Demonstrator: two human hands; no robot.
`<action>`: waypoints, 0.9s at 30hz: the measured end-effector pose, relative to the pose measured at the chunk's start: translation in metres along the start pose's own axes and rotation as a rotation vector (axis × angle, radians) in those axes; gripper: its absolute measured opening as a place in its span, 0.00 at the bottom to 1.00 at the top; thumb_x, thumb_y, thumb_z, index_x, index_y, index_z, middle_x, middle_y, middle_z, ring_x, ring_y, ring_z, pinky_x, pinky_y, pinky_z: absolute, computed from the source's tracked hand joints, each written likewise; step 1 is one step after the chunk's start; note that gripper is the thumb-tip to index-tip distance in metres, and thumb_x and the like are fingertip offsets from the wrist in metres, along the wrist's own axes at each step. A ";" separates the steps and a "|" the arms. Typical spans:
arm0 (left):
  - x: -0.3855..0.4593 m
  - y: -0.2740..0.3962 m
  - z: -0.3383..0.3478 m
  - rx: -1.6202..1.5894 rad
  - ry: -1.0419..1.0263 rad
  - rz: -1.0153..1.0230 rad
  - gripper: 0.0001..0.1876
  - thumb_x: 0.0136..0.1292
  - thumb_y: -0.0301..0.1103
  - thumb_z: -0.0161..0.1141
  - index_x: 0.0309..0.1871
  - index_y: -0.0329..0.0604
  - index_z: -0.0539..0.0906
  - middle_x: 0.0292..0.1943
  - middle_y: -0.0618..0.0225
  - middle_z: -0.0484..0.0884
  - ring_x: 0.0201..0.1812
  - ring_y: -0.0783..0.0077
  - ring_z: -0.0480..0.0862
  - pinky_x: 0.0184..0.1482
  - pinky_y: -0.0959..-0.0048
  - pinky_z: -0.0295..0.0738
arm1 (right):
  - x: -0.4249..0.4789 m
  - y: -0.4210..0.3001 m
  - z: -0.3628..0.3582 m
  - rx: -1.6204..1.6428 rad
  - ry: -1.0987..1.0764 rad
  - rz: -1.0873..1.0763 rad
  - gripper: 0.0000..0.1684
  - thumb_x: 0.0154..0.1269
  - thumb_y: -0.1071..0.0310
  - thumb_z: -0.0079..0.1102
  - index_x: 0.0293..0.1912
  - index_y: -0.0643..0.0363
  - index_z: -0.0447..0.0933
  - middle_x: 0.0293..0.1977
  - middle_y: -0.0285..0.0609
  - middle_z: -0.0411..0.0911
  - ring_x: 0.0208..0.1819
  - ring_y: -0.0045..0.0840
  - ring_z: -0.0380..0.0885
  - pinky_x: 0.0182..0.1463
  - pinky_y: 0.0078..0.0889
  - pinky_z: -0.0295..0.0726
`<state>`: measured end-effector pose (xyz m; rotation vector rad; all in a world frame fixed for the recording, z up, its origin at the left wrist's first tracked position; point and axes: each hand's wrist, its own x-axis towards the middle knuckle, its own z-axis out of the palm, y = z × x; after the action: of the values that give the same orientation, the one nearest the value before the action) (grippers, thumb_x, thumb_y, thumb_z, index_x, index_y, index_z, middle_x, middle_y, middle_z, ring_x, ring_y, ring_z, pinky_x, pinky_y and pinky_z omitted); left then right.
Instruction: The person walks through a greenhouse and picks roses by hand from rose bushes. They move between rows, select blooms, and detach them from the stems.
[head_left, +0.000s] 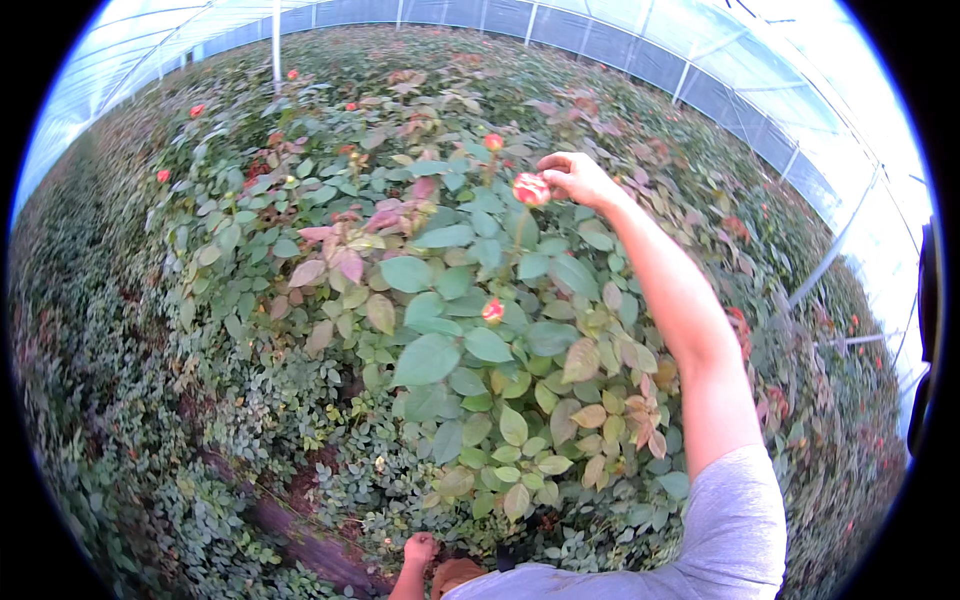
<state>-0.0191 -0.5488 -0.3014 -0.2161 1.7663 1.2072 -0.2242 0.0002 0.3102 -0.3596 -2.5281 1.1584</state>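
My right hand (576, 178) is stretched out over the rose bushes, its fingertips at the right side of a red and cream rose bloom (531, 189). Whether the fingers grip the petals or only touch them cannot be told. A smaller rose bud (493, 142) stands just behind to the left, and another red and yellow bud (493, 310) rises among the green leaves nearer me. Low by my body, my left hand (421, 548) is curled, with the fingers hidden from view; whether it holds anything is unclear.
Dense rose foliage (427, 360) surrounds me, with several red blooms farther off. A dark strip of ground (307, 544) runs between the plants at the lower left. A white post (277, 45) stands in the bed at the back. Plastic greenhouse sheeting (615, 37) closes the far side.
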 end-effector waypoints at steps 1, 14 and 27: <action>-0.004 -0.001 0.000 0.000 0.000 0.009 0.08 0.65 0.33 0.53 0.41 0.40 0.78 0.28 0.64 0.81 0.23 0.71 0.80 0.22 0.71 0.75 | 0.015 0.006 0.016 0.015 0.037 -0.074 0.17 0.62 0.70 0.55 0.51 0.63 0.74 0.41 0.39 0.80 0.41 0.19 0.78 0.43 0.25 0.79; -0.013 -0.118 -0.041 0.005 0.011 -0.145 0.09 0.57 0.37 0.57 0.37 0.42 0.80 0.28 0.63 0.82 0.25 0.69 0.82 0.25 0.68 0.77 | 0.076 0.035 0.091 -0.180 0.054 -0.161 0.18 0.57 0.62 0.62 0.42 0.64 0.77 0.34 0.38 0.79 0.37 0.22 0.75 0.45 0.28 0.73; -0.020 0.028 0.007 -0.122 0.057 -0.100 0.10 0.59 0.26 0.55 0.43 0.39 0.79 0.28 0.64 0.82 0.24 0.71 0.83 0.23 0.72 0.78 | 0.047 0.037 0.092 0.382 0.098 0.299 0.14 0.56 0.54 0.58 0.36 0.53 0.77 0.25 0.28 0.68 0.26 0.16 0.63 0.29 0.22 0.63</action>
<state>-0.0206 -0.5365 -0.2685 -0.4088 1.7110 1.2475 -0.3009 -0.0219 0.2342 -0.6880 -2.1542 1.6529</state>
